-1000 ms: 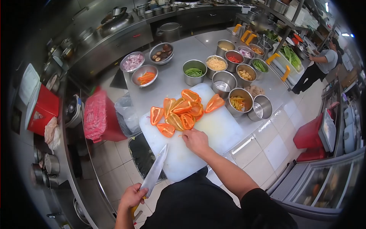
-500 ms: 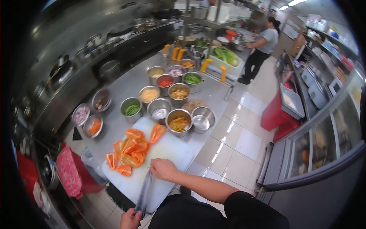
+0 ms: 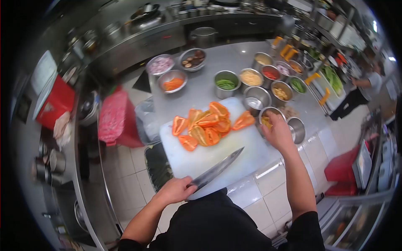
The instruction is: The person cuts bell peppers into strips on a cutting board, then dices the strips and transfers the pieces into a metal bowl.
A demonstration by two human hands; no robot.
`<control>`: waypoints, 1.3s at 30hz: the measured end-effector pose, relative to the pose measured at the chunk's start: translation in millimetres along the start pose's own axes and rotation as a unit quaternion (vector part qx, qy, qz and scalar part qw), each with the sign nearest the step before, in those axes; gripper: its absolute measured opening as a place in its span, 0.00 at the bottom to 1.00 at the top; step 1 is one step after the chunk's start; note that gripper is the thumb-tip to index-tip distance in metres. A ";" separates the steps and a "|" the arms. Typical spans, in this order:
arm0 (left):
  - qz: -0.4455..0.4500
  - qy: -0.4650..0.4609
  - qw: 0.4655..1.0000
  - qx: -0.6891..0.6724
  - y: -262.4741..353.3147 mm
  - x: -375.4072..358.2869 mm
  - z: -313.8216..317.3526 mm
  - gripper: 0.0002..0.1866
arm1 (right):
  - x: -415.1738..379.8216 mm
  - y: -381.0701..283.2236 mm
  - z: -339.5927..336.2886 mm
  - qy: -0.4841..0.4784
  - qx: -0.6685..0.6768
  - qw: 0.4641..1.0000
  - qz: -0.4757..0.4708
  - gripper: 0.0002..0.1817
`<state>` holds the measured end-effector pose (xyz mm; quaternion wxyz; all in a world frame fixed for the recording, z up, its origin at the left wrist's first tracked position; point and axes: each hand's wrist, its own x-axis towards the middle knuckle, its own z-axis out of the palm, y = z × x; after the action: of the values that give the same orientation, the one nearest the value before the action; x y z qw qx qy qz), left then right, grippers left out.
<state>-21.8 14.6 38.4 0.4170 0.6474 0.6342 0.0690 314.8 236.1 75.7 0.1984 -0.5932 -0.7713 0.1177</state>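
My left hand (image 3: 175,190) is closed round the handle of a large knife (image 3: 216,170), whose blade lies low over the front of the white cutting board (image 3: 251,161). Orange pepper pieces (image 3: 208,127) are heaped on the back half of the board, with one piece (image 3: 243,121) apart on the right. My right hand (image 3: 276,127) is over a metal bowl (image 3: 263,111) holding yellow-orange strips, just past the board's right edge. Its fingertips reach into the bowl and hide part of it; whether they hold anything cannot be made out.
Metal bowls of green beans (image 3: 226,84), shredded yellow food (image 3: 250,78) and red pieces (image 3: 271,72) stand behind the board. An empty bowl (image 3: 296,129) is beside my right hand. A red bin (image 3: 119,119) stands left of the table. Another person (image 3: 362,85) stands at the far right.
The view has turned, shifting the table rightward. My right hand has moved from the knife tip to the bowl of strips. The knife now points up and right, still in my left hand.
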 end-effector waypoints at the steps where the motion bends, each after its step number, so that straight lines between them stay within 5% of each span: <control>1: -0.018 -0.010 1.000 0.003 -13.1 -14.0 0.2 0.20 | -0.1 -8.7 7.7 -0.025 0.010 0.999 -0.038 0.25; 5: -0.125 0.043 0.991 -0.003 -36.5 -53.7 14.3 0.16 | 4.0 -80.6 45.6 -0.092 0.012 0.986 -0.139 0.19; 10: -0.145 0.048 0.988 -0.021 -44.8 -76.6 18.1 0.19 | 37.1 -156.4 124.0 -0.140 -0.075 0.949 -0.272 0.15; 16: -0.134 0.026 0.990 -0.047 -64.9 -93.4 21.4 0.19 | 72.9 -198.7 177.3 -0.009 -0.028 0.913 -0.408 0.11; 17: -0.132 0.036 0.989 -0.050 -69.6 -93.7 25.0 0.18 | 79.5 -202.2 184.9 -0.063 -0.070 0.907 -0.411 0.11; 19: -0.121 0.049 0.990 -0.047 -77.2 -92.8 27.7 0.16 | 87.3 -210.6 185.6 -0.166 -0.153 0.888 -0.402 0.13; 22: -0.113 0.014 0.991 -0.071 -90.1 -107.5 12.4 0.19 | 77.3 -218.3 156.1 -0.176 -0.180 0.922 -0.293 0.10; 24: -0.153 0.027 0.983 -0.103 -99.9 -129.4 -0.7 0.19 | 51.4 -196.1 132.9 -0.168 -0.091 0.955 -0.225 0.08; 28: -0.192 0.100 0.963 -0.162 -130.6 -138.5 -7.0 0.15 | -27.1 -154.9 91.9 -0.348 -0.076 0.932 -0.067 0.14; 31: -0.195 0.112 0.959 -0.173 -132.0 -120.8 -18.6 0.17 | -64.9 -138.8 104.1 -0.247 -0.152 0.956 -0.050 0.16; 32: -0.187 0.124 0.959 -0.174 -133.5 -111.3 -18.9 0.19 | -74.1 -140.7 106.0 -0.151 -0.145 0.970 -0.120 0.17; 36: -0.165 0.102 0.958 -0.209 -133.6 -87.6 -27.8 0.18 | -70.5 -200.1 134.7 -0.104 -0.042 0.983 -0.144 0.17; 39: -0.148 0.089 0.954 -0.246 -137.5 -76.1 -31.2 0.15 | -48.6 -204.7 183.6 -0.065 -0.110 0.984 -0.122 0.17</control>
<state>-160.2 -59.2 5.6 0.5108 0.4150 0.7206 0.2182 65.9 144.2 -11.1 0.0940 -0.5043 -0.8572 0.0455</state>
